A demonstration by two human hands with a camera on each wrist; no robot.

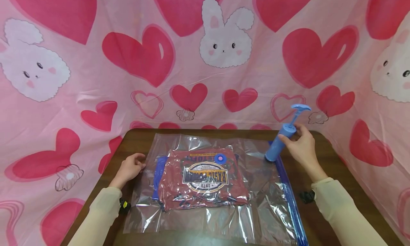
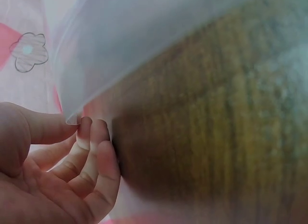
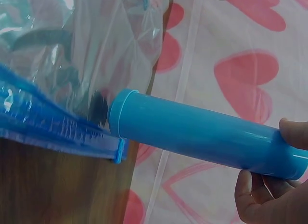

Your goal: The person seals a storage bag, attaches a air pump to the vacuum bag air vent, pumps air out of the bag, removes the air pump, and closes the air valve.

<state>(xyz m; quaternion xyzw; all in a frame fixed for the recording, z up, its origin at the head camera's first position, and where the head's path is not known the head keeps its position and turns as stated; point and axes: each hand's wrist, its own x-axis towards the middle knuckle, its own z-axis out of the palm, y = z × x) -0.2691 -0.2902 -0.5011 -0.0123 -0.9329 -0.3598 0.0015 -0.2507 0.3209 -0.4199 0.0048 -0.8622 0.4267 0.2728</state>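
Note:
A clear vacuum storage bag (image 1: 205, 221) lies spread out, with a folded red printed garment (image 1: 205, 199) inside. Above the garment shows a round blue valve (image 1: 220, 158) with a pink centre. My left hand (image 1: 129, 167) is at the bag's left edge; in the left wrist view, thumb and fingertip pinch a bit of the plastic edge (image 2: 73, 119). My right hand (image 1: 301, 146) grips a blue hand pump (image 1: 280, 143) around its upper barrel. The pump stands tilted, its T-handle pulled out at the top, its lower end over the bag's blue zip strip (image 1: 288, 196).
The bag rests on a dark brown wooden table (image 1: 333, 217), whose rounded far corners show. A pink curtain (image 1: 224, 79) with hearts and rabbits hangs behind and at both sides. A blue slider (image 3: 119, 151) sits at the zip's end.

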